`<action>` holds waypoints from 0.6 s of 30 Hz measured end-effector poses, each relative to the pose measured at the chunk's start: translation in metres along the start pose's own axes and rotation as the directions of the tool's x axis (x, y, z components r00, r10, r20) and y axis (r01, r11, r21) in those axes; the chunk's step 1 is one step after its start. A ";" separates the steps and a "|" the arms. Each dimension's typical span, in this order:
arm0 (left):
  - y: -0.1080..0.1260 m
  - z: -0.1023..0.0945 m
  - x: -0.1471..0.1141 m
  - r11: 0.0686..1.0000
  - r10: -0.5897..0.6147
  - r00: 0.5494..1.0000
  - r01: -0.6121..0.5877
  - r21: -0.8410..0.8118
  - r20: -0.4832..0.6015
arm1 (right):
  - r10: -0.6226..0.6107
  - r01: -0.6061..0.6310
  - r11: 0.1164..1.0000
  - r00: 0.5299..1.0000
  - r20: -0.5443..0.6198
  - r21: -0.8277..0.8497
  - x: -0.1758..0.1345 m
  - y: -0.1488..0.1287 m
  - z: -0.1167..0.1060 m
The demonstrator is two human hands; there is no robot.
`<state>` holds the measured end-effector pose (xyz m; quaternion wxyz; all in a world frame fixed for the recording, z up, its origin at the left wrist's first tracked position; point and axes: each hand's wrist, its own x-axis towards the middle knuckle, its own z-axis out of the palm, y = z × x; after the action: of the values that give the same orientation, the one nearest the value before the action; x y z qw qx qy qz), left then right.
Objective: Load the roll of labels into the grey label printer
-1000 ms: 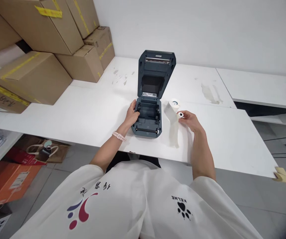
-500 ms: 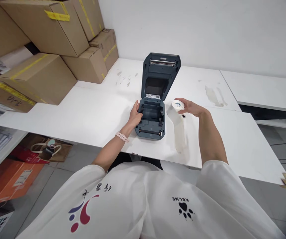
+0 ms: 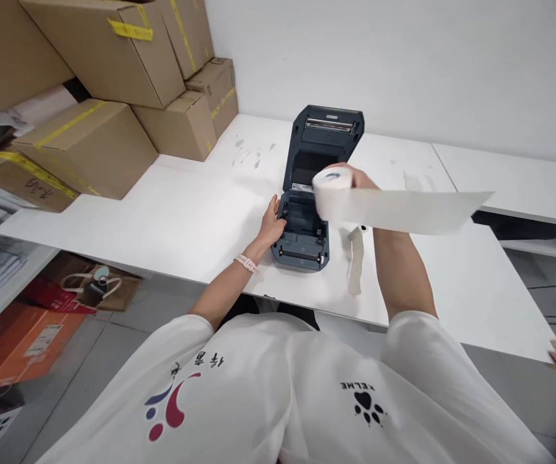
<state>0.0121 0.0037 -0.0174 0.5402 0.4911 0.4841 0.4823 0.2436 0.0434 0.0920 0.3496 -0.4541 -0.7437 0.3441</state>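
Observation:
A dark label printer (image 3: 301,248) stands on the white table with its lid (image 3: 326,135) raised and its bay exposed. My left hand (image 3: 272,222) grips the printer's left side wall, thumb over the rim. Raised above the table, my right hand (image 3: 359,177) holds a white label roll (image 3: 332,193) partly in front of the printer's right side. A loose strip (image 3: 417,211) from the roll trails out to the right, across my right forearm. A smaller paper roll with a short unrolled strip (image 3: 355,261) lies on the table right of the printer.
Cardboard boxes (image 3: 98,148) with yellow tape are stacked at the back left, against the white wall (image 3: 403,64). The table's front edge runs close to my body. Below on the left are an orange box (image 3: 31,348) and a brown paper bag (image 3: 118,290).
My right hand has lifted the label roll off the table and moved it left toward the printer, its strip swinging out right. My left hand still grips the printer.

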 end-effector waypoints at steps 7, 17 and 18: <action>-0.004 0.000 0.003 1.000 -0.002 1.000 0.002 -0.028 -0.008 | 0.108 0.181 0.770 0.908 0.405 -0.612 0.020 -0.025 0.062; 0.000 0.002 -0.001 0.998 0.008 1.000 -0.009 -0.055 -0.006 | -0.027 0.156 0.828 0.970 0.240 -0.538 -0.036 -0.003 0.080; 0.000 0.002 -0.002 0.999 0.016 1.000 -0.016 -0.052 -0.008 | -0.072 0.157 0.851 0.980 0.184 -0.502 -0.052 -0.005 0.082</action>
<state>0.0136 0.0016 -0.0170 0.5470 0.4790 0.4695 0.5009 0.1910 -0.0217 0.0430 0.1755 -0.4570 -0.8595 0.1469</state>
